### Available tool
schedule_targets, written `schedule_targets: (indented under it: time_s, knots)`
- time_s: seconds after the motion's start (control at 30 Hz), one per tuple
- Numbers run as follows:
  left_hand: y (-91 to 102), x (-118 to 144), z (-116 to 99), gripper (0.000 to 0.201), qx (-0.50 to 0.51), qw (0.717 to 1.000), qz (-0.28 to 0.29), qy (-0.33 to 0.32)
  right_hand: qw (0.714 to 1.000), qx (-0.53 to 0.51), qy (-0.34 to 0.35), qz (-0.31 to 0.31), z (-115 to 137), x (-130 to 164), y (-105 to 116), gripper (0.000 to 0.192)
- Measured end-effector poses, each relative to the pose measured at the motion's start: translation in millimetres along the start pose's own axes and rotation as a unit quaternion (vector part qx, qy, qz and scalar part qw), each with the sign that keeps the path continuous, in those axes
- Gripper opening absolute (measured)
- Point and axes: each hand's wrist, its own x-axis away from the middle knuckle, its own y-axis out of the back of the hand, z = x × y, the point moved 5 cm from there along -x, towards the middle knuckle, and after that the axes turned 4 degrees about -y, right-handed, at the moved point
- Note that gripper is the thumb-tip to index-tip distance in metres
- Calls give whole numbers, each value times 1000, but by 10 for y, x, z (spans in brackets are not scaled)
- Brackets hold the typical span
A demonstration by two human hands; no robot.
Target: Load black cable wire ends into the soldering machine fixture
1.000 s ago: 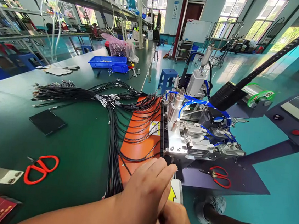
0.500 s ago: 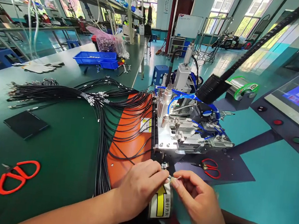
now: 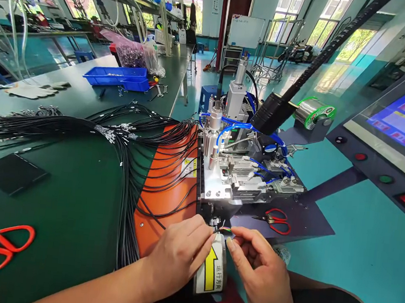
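Observation:
My left hand (image 3: 183,248) is closed in a pinch on a cable end, whose thin coloured wires (image 3: 226,229) stick out to the right of the fingertips. Just right of those wires is my right hand (image 3: 264,269), its thumb and forefinger apart, the forefinger close to the wire tips. Whether it touches them is hard to tell. Below both hands sits a round part with a yellow arrow label (image 3: 209,273). A metal machine with blue air tubes (image 3: 246,175) stands directly beyond them.
Black cables (image 3: 130,197) run in a bundle along an orange plate (image 3: 163,195). Red-handled scissors (image 3: 277,221) lie right of the machine, orange-handled scissors (image 3: 4,249) at left. A solder spool (image 3: 310,112), control panel (image 3: 389,161) and blue tray (image 3: 118,77) stand farther off.
My right hand's fingertips have parted from their pinch at the cable end, and the coloured wires now show. My left hand keeps its pinch. The head view has turned slightly to the right.

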Motion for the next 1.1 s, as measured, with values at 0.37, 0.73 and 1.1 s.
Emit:
schedule_targets:
  time_s: [0.37, 0.73, 1.1]
  knots:
    - [9, 15, 1, 22, -2, 1000, -14, 4, 997, -61, -35, 26, 44, 25, -56, 33]
    - [24, 9, -34, 23, -23, 1000, -4, -14, 979, 107, 169, -51, 250, 135, -121, 23]
    - [-2, 23, -6, 24, -31, 999, -16, 0, 972, 152, 153, -96, 198, 61, 6, 19]
